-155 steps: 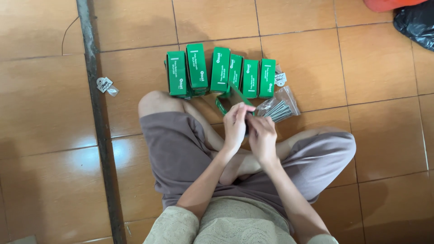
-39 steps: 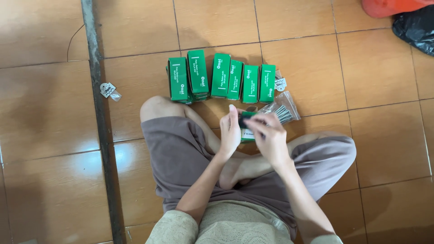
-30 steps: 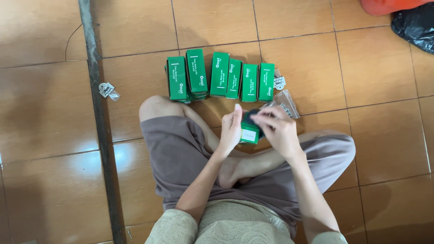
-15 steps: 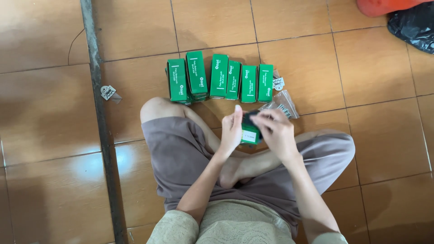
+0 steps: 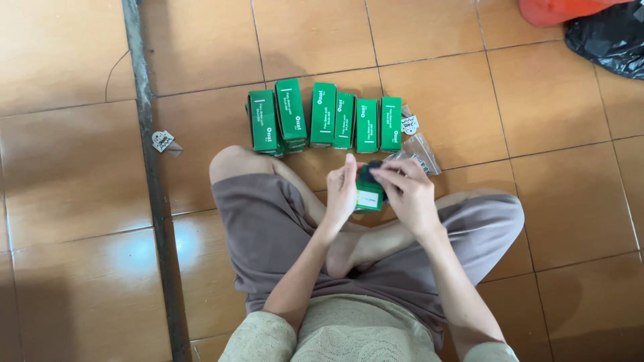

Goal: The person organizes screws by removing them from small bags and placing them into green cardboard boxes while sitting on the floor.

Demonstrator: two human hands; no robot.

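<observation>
Green box (image 5: 369,194) held by both hands, row of green boxes (image 5: 325,124) beyond

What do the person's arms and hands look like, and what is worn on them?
Both arms are bare from the elbows down. The left hand and right hand wear no gloves; no rings, watch or bracelets can be seen. Short sleeves of a beige, textured knit top end near the elbows.

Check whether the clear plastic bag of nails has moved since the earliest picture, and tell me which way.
Yes. The clear plastic bag of nails was up in the right hand; now it lies on the tile floor beside the row of green cardboard boxes.
</observation>
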